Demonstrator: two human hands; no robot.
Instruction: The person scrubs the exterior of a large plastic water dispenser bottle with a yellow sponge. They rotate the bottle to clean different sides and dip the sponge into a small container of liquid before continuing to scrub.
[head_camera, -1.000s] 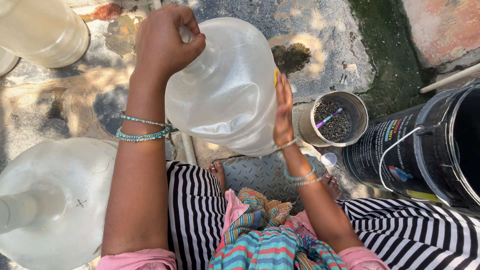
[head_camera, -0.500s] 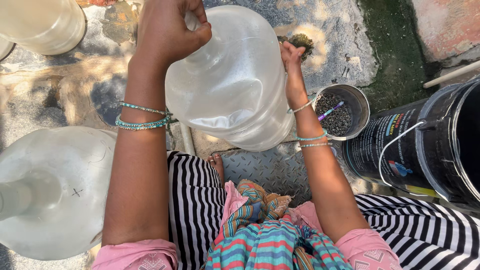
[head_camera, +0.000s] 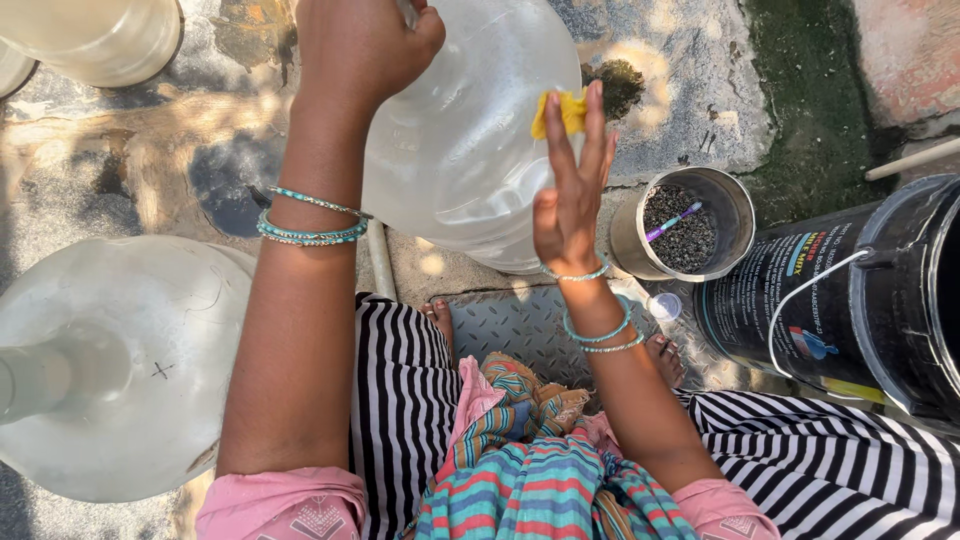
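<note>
Water jug (head_camera: 470, 140), large, clear plastic, tilted on the stone floor (head_camera: 700, 80) directly in front of the seated person's knees. Left hand (head_camera: 365, 45) closed in a fist around the jug's neck at the top edge of view, fingers wrapped tight. Right hand (head_camera: 570, 190) flat against the jug's side, fingers (head_camera: 597, 130) spread and nearly straight, pressing a small yellow scrub pad (head_camera: 558, 112) to the plastic. Both wrists carry turquoise and silver bangles.

Second clear jug (head_camera: 110, 370), lying on its side, left of the held jug, beside the left arm. Third pale jug (head_camera: 90, 35), partly cut off, above and left of the held jug. Small metal can (head_camera: 690, 225) holding dark grit and a purple-handled brush (head_camera: 672, 222), just right of the held jug. Black bucket (head_camera: 860, 300) with wire handle, right of the can, touching or nearly touching it. Small clear cap (head_camera: 665, 305) on the floor below the can. Bare toes on a ridged metal plate (head_camera: 520, 330) beneath the held jug.
</note>
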